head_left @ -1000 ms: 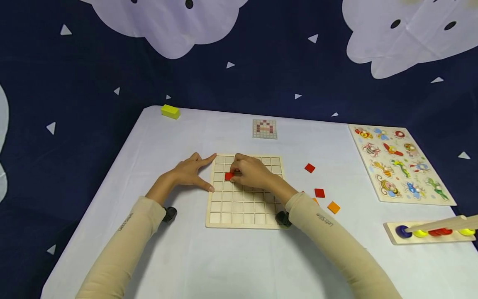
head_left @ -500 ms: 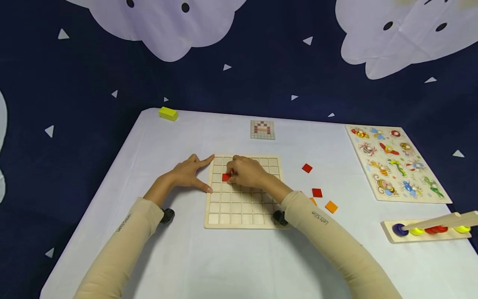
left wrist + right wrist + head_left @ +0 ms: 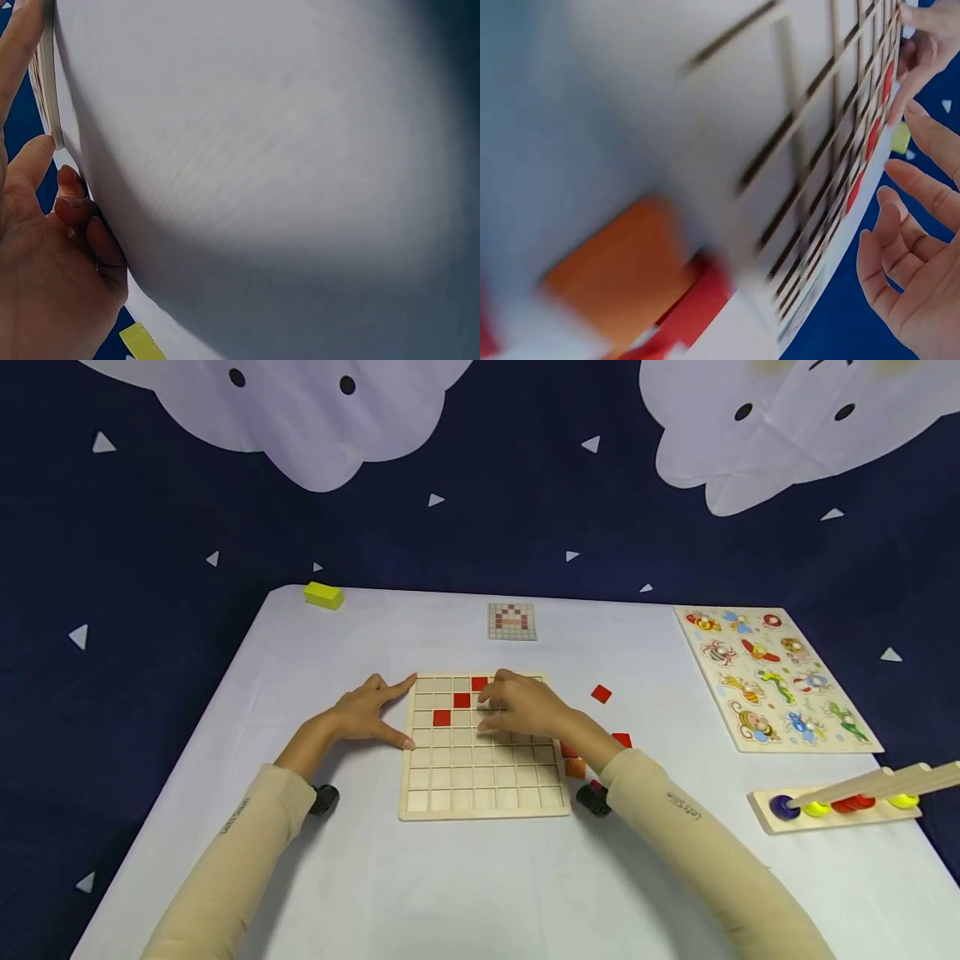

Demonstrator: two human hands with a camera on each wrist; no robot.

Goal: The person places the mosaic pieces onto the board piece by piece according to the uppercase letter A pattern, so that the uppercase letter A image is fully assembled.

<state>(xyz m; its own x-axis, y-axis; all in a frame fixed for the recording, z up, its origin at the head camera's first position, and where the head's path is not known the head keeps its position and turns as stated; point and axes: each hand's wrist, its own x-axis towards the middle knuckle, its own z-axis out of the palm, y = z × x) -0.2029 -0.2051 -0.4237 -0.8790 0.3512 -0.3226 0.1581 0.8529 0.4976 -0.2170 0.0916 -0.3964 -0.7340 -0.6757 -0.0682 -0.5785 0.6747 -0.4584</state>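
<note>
A pale wooden grid board (image 3: pixel 465 781) lies on the table in the head view. Three red square tiles sit in its cells in a diagonal: a lower tile (image 3: pixel 442 718), a middle tile (image 3: pixel 462 700) and an upper tile (image 3: pixel 479 684). My left hand (image 3: pixel 360 712) touches the board's left edge with thumb and index finger stretched apart; its other fingers are bent in the left wrist view. Above the board hovers my right hand (image 3: pixel 527 706), fingers loosely bent, nothing between them in the right wrist view. Its forearm partly hides loose tiles, including an orange tile (image 3: pixel 575 767).
A loose red tile (image 3: pixel 601 693) lies right of the board. Behind it is a small pattern card (image 3: pixel 512 622). A yellow block (image 3: pixel 323 596) stands at the back left. At the right are an insect peg puzzle (image 3: pixel 738 714) and a wooden post stand (image 3: pixel 763 817) with coloured rings.
My right hand has let go of the lower red tile in its cell and moved right, uncovering the other two red tiles. The left hand stays at the board's edge. The head view has shifted slightly.
</note>
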